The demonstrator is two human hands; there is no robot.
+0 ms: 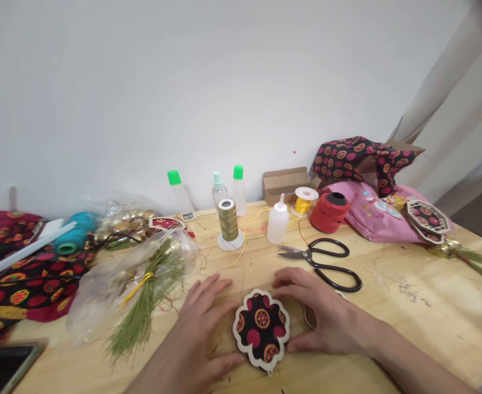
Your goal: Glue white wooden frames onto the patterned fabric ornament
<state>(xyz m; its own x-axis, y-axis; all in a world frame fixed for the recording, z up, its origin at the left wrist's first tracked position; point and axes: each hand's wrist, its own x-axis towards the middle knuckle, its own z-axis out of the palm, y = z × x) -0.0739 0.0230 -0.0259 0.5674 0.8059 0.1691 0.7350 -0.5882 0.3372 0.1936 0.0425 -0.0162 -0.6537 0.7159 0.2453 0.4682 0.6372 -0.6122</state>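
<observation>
A scallop-edged pendant (262, 328) with a pale wooden rim and dark patterned fabric lies flat on the table in front of me. At its left side is my left hand (208, 323), fingers spread, with thumb and index finger close to the rim. My right hand (318, 312) curves around the other side, its thumb and fingers apart beside the rim. Whether the fingertips touch the pendant, I cannot tell. Partly hidden under my right hand lies a second pale-rimmed piece (308, 316). Black-handled scissors (306, 255) rest just beyond my right hand.
Behind stand an olive thread spool (228, 221), a white squeeze bottle (278, 223), a yellow spool (303, 205) and a red cone (330, 213). Left are green tassels (146, 306), plastic bags (97, 295), patterned cloth (23, 295) and a phone (9, 366). A pink bag (372, 219) sits right.
</observation>
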